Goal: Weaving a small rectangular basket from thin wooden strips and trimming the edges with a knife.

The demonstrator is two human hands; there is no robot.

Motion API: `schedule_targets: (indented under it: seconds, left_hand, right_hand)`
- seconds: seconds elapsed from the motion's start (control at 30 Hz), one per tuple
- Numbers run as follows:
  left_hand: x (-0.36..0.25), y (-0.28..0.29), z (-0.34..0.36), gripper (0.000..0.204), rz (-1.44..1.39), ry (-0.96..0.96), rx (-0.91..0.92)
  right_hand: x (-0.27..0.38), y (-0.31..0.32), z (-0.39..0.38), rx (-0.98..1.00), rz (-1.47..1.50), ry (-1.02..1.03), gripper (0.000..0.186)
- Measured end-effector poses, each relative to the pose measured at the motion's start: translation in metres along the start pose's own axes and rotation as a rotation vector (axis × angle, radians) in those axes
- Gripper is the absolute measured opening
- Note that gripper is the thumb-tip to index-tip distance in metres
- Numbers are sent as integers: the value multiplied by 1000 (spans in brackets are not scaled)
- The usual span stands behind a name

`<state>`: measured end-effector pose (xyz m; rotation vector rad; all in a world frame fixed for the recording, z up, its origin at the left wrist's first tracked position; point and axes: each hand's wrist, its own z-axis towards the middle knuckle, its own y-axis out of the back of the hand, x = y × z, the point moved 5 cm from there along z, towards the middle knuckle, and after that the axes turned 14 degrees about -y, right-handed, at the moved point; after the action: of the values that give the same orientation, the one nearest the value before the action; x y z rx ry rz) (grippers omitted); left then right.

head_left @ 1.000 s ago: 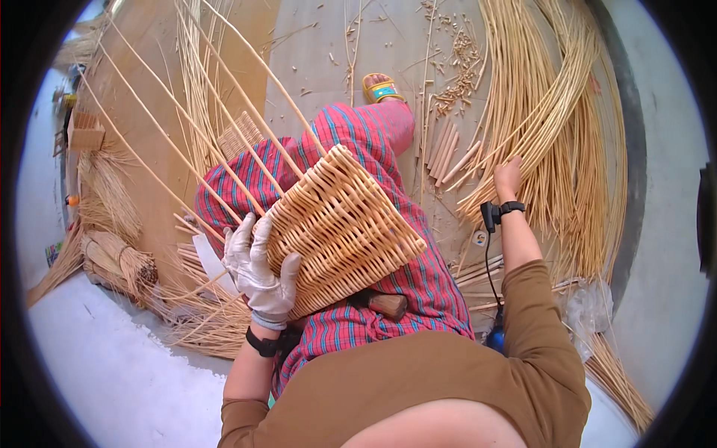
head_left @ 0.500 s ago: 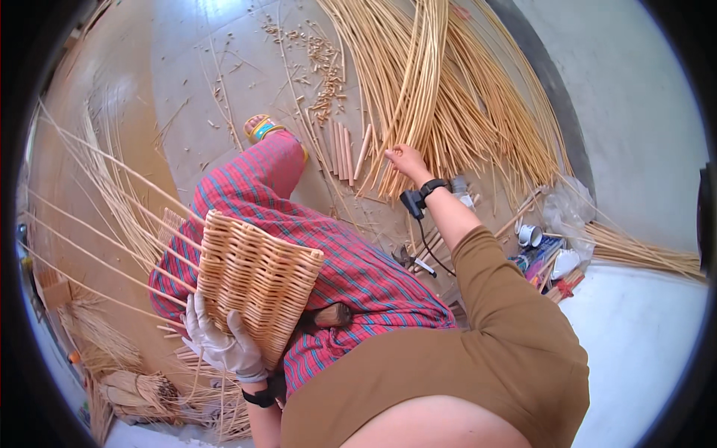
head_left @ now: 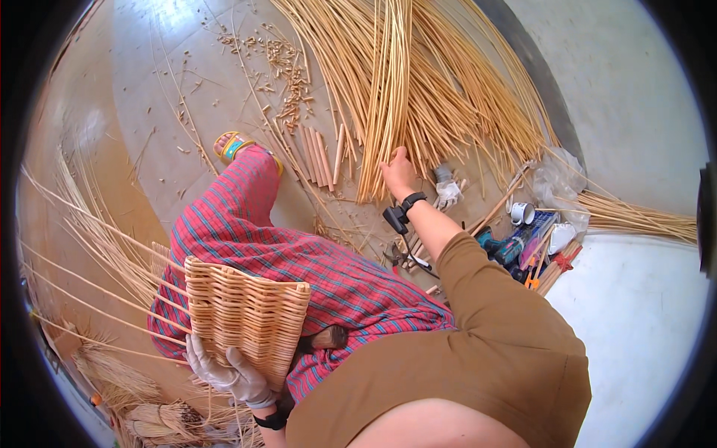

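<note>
My left hand [head_left: 230, 373], in a pale glove, grips the lower left edge of a woven wicker panel [head_left: 246, 317] resting against my lap. Long unwoven rods [head_left: 112, 280] stick out from the panel's left side. My right hand [head_left: 399, 173] is bare, its fingers bent in, at the near ends of a large bundle of peeled rods [head_left: 392, 97] on the floor. Whether a rod lies within those fingers is hidden. On my lap, right of the panel, rests a dark tool with a wooden end [head_left: 330, 337].
Short thick sticks [head_left: 317, 157] and scattered offcuts [head_left: 287, 82] lie beyond my right hand. A glove [head_left: 448, 193], pliers [head_left: 393, 254], a white mug [head_left: 521, 213] and a plastic bag [head_left: 556, 175] sit to the right. More rod bundles [head_left: 160, 422] lie at lower left.
The whole view has shifted, so the scene sits further left. Relative to the rod bundle, my right hand has moved right. My left hand keeps its hold on the wicker panel.
</note>
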<state>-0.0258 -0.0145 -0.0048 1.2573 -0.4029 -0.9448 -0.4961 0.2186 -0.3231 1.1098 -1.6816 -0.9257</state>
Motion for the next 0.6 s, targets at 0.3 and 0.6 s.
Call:
schedule_targets:
  seconds: [0.3,0.6]
  left_hand:
    - [-3,0,2,69,-9,-26,-21]
    - [0,-1,0,68,9,-19,-20]
  right_hand:
    - [-7,-45,-10,408,248,-32,36]
    - [-68,-27,36,96,96,-326,34]
